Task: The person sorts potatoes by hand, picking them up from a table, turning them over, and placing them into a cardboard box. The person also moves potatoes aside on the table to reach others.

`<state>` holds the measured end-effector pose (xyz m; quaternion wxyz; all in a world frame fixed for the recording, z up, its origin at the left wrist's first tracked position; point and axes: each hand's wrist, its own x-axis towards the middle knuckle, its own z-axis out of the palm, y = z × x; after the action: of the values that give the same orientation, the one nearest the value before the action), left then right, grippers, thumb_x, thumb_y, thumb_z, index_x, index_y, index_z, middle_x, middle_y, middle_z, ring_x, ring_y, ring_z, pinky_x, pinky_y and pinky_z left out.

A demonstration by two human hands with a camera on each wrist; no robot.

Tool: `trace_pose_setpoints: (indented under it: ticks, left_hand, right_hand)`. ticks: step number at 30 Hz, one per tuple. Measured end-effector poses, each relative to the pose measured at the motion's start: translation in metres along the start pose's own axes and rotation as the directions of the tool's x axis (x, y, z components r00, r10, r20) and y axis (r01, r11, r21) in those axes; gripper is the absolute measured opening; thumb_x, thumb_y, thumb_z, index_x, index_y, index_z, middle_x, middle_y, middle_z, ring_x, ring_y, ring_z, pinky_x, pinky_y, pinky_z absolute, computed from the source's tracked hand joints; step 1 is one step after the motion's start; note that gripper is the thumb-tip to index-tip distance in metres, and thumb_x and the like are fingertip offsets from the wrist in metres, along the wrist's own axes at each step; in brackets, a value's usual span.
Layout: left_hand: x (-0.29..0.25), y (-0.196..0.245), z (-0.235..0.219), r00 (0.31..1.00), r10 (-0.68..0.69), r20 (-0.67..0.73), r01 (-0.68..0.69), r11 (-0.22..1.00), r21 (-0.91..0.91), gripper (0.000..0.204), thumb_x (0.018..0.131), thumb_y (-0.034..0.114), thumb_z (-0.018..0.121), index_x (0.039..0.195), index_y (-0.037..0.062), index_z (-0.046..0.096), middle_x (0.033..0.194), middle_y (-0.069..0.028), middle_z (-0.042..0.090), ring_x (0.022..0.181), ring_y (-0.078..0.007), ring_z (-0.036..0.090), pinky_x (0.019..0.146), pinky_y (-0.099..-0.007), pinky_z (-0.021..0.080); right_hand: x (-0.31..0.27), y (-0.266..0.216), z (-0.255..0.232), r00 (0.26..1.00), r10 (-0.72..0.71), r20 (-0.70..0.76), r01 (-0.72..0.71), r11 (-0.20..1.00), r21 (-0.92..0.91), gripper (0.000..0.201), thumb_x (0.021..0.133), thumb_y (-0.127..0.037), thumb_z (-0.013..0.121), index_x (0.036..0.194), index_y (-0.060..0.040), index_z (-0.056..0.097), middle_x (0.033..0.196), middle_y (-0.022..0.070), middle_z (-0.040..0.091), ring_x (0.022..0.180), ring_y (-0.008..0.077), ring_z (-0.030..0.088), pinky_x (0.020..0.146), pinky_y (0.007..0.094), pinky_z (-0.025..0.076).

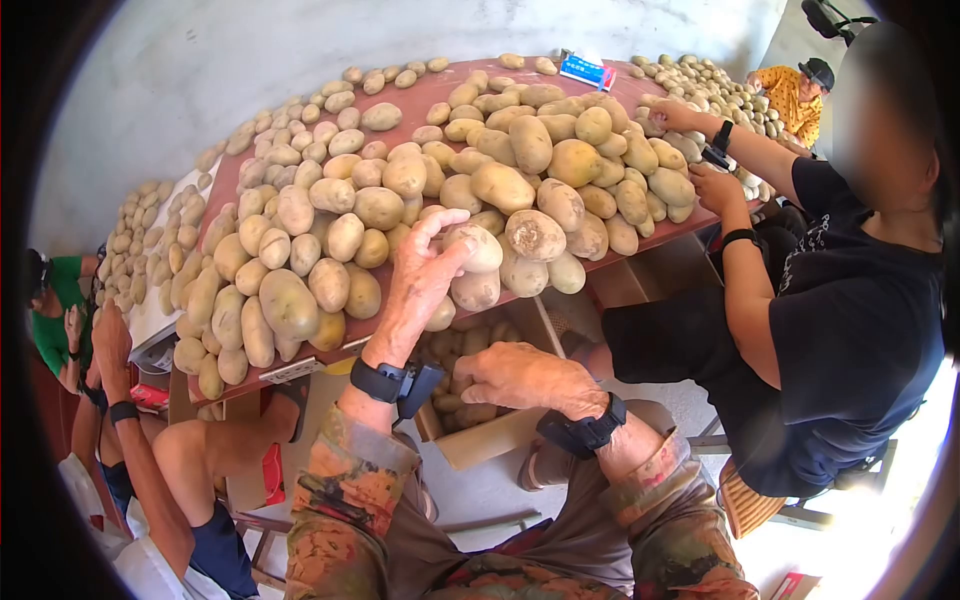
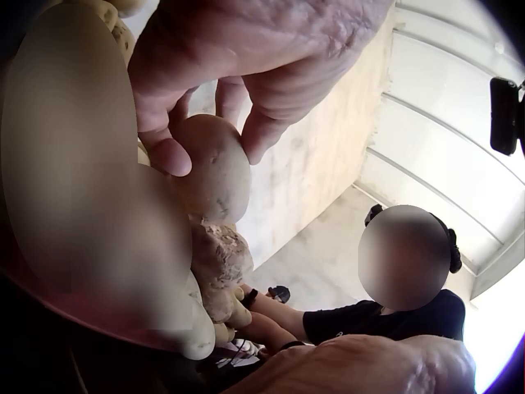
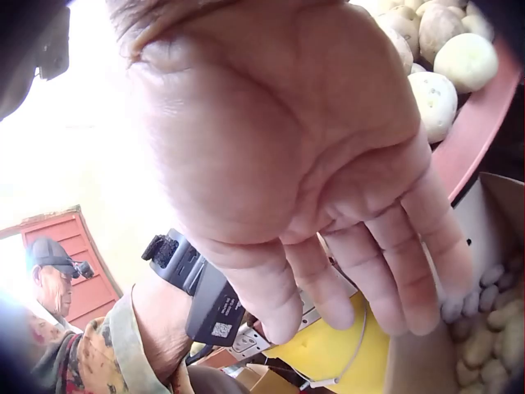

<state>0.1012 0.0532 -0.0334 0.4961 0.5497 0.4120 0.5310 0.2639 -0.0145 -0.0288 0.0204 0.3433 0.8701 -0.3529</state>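
Heaped potatoes (image 1: 290,305) cover the red tabletop (image 1: 225,185). My left hand (image 1: 420,275) grips a potato (image 1: 478,248) at the pile's front edge; in the left wrist view the fingers of the left hand (image 2: 254,66) pinch the top of that potato (image 2: 215,168). Beside it lies a potato with a rough brown patch (image 1: 535,236). My right hand (image 1: 525,378) hangs over the box below the table edge, palm down, holding nothing; the right wrist view shows the right hand (image 3: 303,156) with its fingers extended.
An open cardboard box (image 1: 485,440) with potatoes inside stands below the table edge. A person in black (image 1: 840,330) reaches to the pile at the right. Other people sit at the left and far right. A blue and white box (image 1: 588,72) lies at the table's back.
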Motion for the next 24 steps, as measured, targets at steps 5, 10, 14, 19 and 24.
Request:
trace_pose_setpoints:
  ticks: [5,10,14,19,24]
  left_hand:
    - [0.004,-0.011,0.009,1.0,0.023,0.001,-0.023,0.999,0.037,0.039,0.086,0.012,0.068,0.123,0.0048,0.057,0.101,-0.0062,0.066,0.086,-0.0094,0.062,0.07,-0.0241,0.051]
    - [0.008,-0.016,0.01,0.999,0.044,-0.019,-0.044,0.999,-0.015,0.039,0.086,0.009,0.067,0.123,0.0038,0.057,0.102,-0.0074,0.064,0.089,-0.013,0.063,0.076,-0.0262,0.053]
    - [0.01,-0.028,0.01,0.977,0.183,-0.11,-0.176,0.982,0.073,0.038,0.086,0.007,0.066,0.122,0.0022,0.056,0.118,-0.0108,0.054,0.097,-0.0187,0.064,0.081,-0.029,0.054]
    - [0.008,-0.025,0.011,0.967,0.243,-0.078,-0.233,0.964,0.125,0.038,0.085,0.009,0.067,0.121,0.0031,0.057,0.119,-0.0123,0.048,0.1,-0.0217,0.062,0.081,-0.0312,0.054]
    - [0.003,-0.017,0.008,0.972,0.213,-0.098,-0.152,0.89,0.431,0.043,0.08,0.013,0.07,0.121,0.0047,0.059,0.108,-0.0125,0.052,0.083,-0.0218,0.06,0.075,-0.0329,0.052]
  right_hand:
    - [0.002,0.002,0.005,1.0,0.007,0.0,-0.007,1.0,0.0,0.028,0.088,-0.028,0.062,0.106,-0.0069,0.063,0.088,0.0188,0.068,0.089,0.0376,0.065,0.081,0.0483,0.048]
    - [0.001,0.003,0.0,1.0,0.008,-0.019,-0.008,1.0,-0.024,0.03,0.088,-0.028,0.062,0.109,-0.0069,0.063,0.089,0.0192,0.068,0.09,0.0376,0.065,0.082,0.048,0.048]
    - [0.002,0.008,0.0,0.999,0.036,-0.02,-0.037,0.997,-0.065,0.034,0.088,-0.029,0.063,0.112,-0.0066,0.063,0.092,0.0197,0.068,0.093,0.0383,0.064,0.083,0.0481,0.048]
    - [0.002,0.006,0.001,0.998,0.055,-0.012,-0.056,0.996,-0.075,0.037,0.087,-0.03,0.064,0.115,-0.0062,0.062,0.094,0.0202,0.067,0.095,0.0389,0.063,0.084,0.0484,0.048]
    - [0.001,0.008,-0.002,0.997,0.077,-0.016,-0.079,0.992,-0.098,0.035,0.087,-0.029,0.064,0.113,-0.006,0.061,0.095,0.0202,0.067,0.095,0.0395,0.063,0.084,0.0494,0.048]
